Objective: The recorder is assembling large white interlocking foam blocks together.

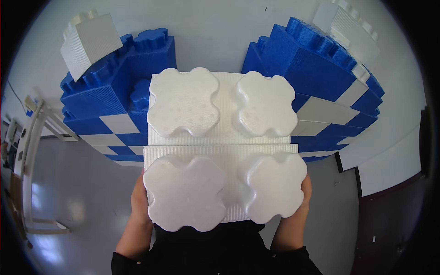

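Two large white foam building blocks fill the middle, edge to edge with a thin seam between them. The near block (236, 201) and the far block (228, 107) each show two big clover-shaped studs on the upper face. My left hand (139, 195) presses against the near block's left side, its fingers mostly hidden beneath the edge. At the opposite side my right hand (304, 195) grips the same block, fingertips also out of sight. Whatever supports the far block is hidden.
A stepped blue-and-white block stack (94, 96) stands at the left, with a loose-looking tilted white block (91, 43) on top. Another blue-and-white stack (316, 68) rises at the right. A white frame (28, 174) stands far left on the grey floor (87, 197).
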